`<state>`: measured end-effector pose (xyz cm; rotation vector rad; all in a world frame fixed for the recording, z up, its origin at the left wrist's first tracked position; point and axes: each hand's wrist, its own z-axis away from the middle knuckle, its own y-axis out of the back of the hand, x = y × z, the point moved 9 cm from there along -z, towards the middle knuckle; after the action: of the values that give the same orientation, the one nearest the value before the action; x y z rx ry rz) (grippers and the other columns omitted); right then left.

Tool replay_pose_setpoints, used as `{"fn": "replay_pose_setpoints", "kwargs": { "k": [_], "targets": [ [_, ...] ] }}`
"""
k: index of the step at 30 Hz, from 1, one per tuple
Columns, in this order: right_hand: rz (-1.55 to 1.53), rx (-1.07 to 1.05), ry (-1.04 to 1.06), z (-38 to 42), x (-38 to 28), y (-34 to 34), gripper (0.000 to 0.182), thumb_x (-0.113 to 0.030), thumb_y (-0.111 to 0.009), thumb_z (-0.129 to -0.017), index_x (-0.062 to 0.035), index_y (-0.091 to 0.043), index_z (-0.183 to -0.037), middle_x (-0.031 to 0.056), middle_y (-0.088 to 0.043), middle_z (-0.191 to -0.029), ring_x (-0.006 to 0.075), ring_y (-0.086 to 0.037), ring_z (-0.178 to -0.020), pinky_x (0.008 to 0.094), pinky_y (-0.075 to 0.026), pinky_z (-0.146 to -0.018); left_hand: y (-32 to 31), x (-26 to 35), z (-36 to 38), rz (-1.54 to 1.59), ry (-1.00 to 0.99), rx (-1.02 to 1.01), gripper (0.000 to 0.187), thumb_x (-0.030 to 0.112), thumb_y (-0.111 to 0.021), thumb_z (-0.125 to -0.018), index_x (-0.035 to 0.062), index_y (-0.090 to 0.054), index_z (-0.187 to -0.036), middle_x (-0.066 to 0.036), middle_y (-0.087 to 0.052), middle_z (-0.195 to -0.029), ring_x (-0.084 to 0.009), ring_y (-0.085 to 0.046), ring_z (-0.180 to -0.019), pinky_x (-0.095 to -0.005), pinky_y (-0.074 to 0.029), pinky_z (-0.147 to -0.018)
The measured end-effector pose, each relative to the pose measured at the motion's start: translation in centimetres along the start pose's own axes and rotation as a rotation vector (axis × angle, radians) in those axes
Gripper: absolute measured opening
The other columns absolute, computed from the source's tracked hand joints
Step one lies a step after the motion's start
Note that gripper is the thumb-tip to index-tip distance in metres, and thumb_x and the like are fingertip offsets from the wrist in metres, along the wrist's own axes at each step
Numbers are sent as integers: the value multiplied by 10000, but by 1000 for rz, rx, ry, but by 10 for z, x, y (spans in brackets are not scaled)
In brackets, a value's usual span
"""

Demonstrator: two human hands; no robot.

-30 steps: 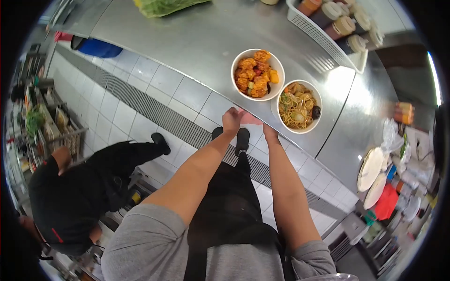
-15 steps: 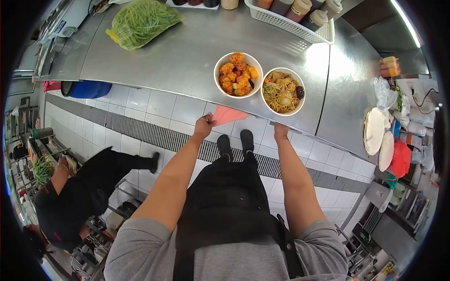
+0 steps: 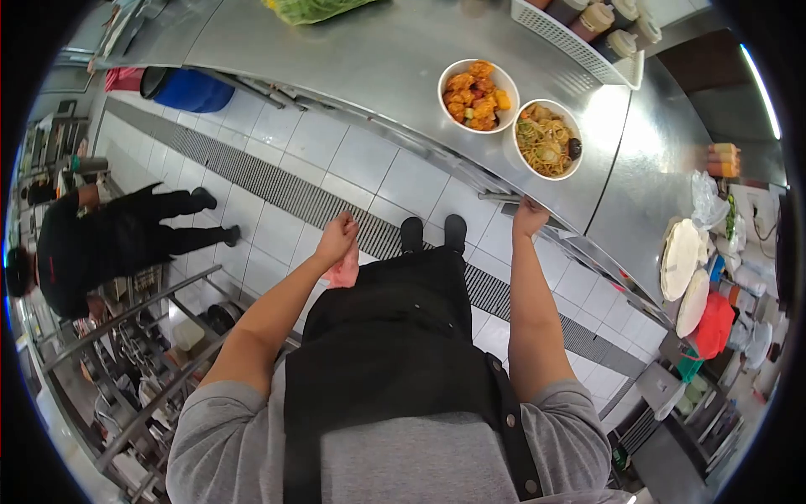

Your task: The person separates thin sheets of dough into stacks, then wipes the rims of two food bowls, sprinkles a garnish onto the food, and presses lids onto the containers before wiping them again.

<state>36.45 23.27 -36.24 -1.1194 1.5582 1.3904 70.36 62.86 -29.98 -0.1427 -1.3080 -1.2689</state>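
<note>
My left hand (image 3: 337, 238) is closed around a bunched pink cloth (image 3: 342, 269), which hangs below it in front of my apron, over the floor. My right hand (image 3: 529, 217) is at the front edge of the steel counter (image 3: 369, 71), below the bowls; its fingers curl in there, and what they grip is hidden. On the counter, a white bowl of orange-glazed fried pieces (image 3: 476, 97) stands beside a white bowl of noodles with vegetables (image 3: 547, 141).
A white basket of sauce bottles (image 3: 579, 42) stands at the back of the counter, near bagged green vegetables (image 3: 315, 7). A blue barrel (image 3: 189, 91) lies under the counter. A person in black (image 3: 109, 239) is at the left, beyond a metal rack (image 3: 155, 370).
My left hand has drawn back from the counter edge towards my body, and the pink cloth has crumpled. My view has shifted, and the person at the left has moved farther off.
</note>
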Motion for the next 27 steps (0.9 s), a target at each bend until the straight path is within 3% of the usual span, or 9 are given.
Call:
{"fn": "replay_pose_setpoints", "kwargs": {
  "k": [4,10,12,17,18,20,22,24,27],
  "targets": [
    [66,43,36,0,-5,-6,99,107,-694,-795,74,-715,-886,94,-730,-852,152,-676,-779,272,-533,-719,22,-63,41,-108,146,64,240,197,-603,-883,-24,-528,-823,-267,-586,-719,-443,-606,-687,-467,-462,-611],
    [-438,120,7,2,-29,-11,113,100,-681,-806,43,-746,-878,121,-738,-878,162,-666,-779,295,-536,-695,71,-190,104,-212,512,124,293,263,-573,-839,-27,-614,-849,-294,-659,-842,-464,-656,-816,-511,-503,-710],
    [102,-151,250,5,-40,-25,111,54,-724,-816,65,-733,-926,147,-741,-916,199,-689,-786,309,-547,-711,79,-219,128,-199,555,170,302,265,-576,-823,-31,-621,-860,-296,-664,-860,-459,-661,-839,-504,-509,-724],
    [331,-351,301,-16,2,-44,200,-21,-744,-840,80,-674,-997,157,-745,-966,231,-719,-884,315,-565,-806,56,-260,172,-169,617,230,322,267,-581,-783,-33,-638,-887,-302,-669,-896,-455,-664,-871,-492,-517,-744],
    [308,-400,257,-20,11,-49,226,-42,-744,-844,78,-666,-1018,162,-743,-974,248,-719,-889,326,-564,-816,44,-265,178,-177,558,283,298,250,-595,-783,-25,-644,-888,-273,-666,-831,-410,-664,-781,-477,-510,-690],
    [503,-437,257,-27,29,-58,301,-86,-771,-813,63,-673,-1056,194,-719,-1031,325,-689,-944,407,-530,-879,33,-256,186,-177,493,343,275,232,-609,-782,-18,-650,-889,-245,-664,-765,-366,-665,-692,-462,-503,-635],
    [693,-451,247,-31,20,-62,377,-129,-797,-781,47,-680,-1093,225,-694,-1088,401,-658,-999,488,-497,-943,25,-228,189,22,557,405,258,223,-543,-849,-24,-591,-908,-286,-645,-817,-442,-661,-856,-489,-508,-727],
    [957,-590,157,2,-3,-70,658,-178,-819,-751,53,-531,-1295,302,-532,-1335,451,-510,-1228,522,-383,-1081,48,-119,176,256,626,469,218,204,-508,-938,-12,-539,-956,-272,-622,-787,-432,-650,-823,-474,-500,-714],
    [900,-506,184,77,-33,-71,1064,-316,-846,-728,110,-220,-1476,404,-152,-1533,538,-149,-1434,516,-192,-1198,33,-48,130,108,218,355,168,174,-519,-993,7,-515,-1005,-222,-615,-779,-388,-643,-771,-452,-499,-702]
  ]
}}
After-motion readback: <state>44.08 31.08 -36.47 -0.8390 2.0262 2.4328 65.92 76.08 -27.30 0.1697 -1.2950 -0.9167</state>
